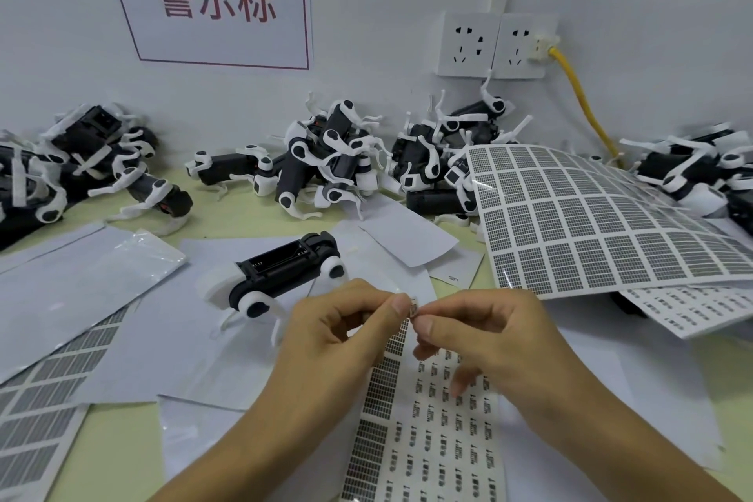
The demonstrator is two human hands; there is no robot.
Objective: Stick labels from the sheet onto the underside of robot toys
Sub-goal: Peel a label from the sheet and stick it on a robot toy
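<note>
Both my hands, left hand (338, 332) and right hand (485, 334), pinch one small label (413, 309) above the sheet (432, 432). Keep adhesive untouched; press flat onto upturned toy (281, 271) beyond sheet.

Toy assembly workbench, heaped robot toys (334, 159), label sheets (591, 216), wall sign (216, 0)

Beside the matt black-and-white plastic robot toy (281, 277), glossy paper backing sheets (93, 277) shone; the label sheet (432, 420) near it looked smooth.
</note>
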